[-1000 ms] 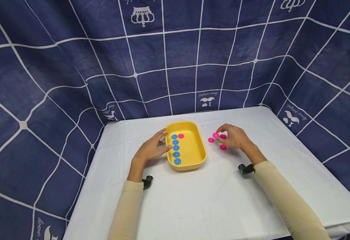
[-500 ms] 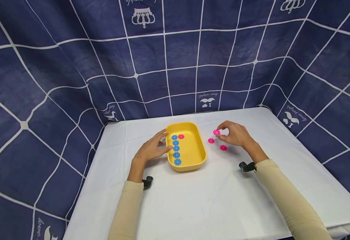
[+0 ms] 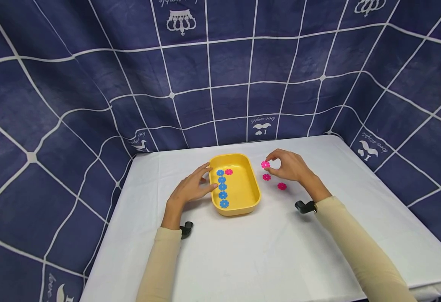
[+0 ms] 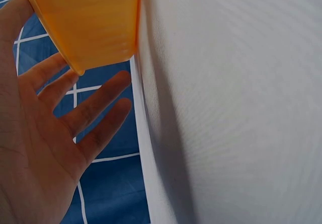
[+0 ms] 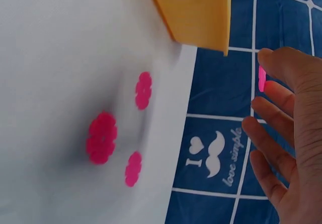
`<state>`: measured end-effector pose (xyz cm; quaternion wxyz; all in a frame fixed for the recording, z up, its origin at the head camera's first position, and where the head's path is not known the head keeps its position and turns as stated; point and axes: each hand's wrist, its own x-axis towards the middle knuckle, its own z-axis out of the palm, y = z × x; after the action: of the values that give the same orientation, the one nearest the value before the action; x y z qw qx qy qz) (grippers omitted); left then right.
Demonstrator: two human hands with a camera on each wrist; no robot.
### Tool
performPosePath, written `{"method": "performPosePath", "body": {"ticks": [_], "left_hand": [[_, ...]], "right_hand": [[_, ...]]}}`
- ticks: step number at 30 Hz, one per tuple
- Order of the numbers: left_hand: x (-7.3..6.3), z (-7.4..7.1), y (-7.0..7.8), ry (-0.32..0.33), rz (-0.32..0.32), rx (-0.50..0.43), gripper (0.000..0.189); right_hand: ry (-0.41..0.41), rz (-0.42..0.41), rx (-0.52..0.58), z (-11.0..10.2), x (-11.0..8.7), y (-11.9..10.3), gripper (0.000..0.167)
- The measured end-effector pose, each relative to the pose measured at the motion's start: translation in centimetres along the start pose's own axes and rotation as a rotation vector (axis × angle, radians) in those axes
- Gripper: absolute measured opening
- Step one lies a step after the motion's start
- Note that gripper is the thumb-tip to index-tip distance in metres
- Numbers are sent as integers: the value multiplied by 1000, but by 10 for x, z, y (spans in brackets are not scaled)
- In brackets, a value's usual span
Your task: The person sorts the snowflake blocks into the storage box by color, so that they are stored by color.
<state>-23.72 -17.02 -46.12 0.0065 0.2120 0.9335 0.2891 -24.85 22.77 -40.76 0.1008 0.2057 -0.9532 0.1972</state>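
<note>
My right hand (image 3: pixel 290 167) pinches a pink flower-shaped plastic disc (image 3: pixel 265 164) between thumb and index finger, raised above the table right of a yellow tray (image 3: pixel 243 191). In the right wrist view the disc (image 5: pixel 262 79) shows edge-on between the fingertips. Loose pink discs lie on the cloth below: one (image 3: pixel 267 177) near the tray and another (image 3: pixel 282 186) farther right. The right wrist view shows a third (image 5: pixel 133 168), hidden by the hand in the head view. My left hand (image 3: pixel 190 186), fingers spread and fairly straight, rests against the tray's left rim.
Inside the tray, several blue flower discs (image 3: pixel 222 187) form a column along the left side. One pink disc (image 3: pixel 229 172) lies beside the farthest blue one. A white cloth (image 3: pixel 250 251) covers the table, and a dark blue curtain (image 3: pixel 228 100) hangs behind it.
My right hand has lifted the pink disc off the table and carried it left, toward the tray. The left hand has stayed at the tray's rim.
</note>
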Motion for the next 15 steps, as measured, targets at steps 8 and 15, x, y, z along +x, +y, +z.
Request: {"method": "performPosePath", "body": {"ticks": [8,15], "left_hand": [[-1,-3,4,-6,-12,-14,79],[-1,-2,3,-9,-10,-17,80]], "right_hand": [[-3,-66,-2,1,20,-21,40],[-40,-103,-5,7,33,-39,41]]}}
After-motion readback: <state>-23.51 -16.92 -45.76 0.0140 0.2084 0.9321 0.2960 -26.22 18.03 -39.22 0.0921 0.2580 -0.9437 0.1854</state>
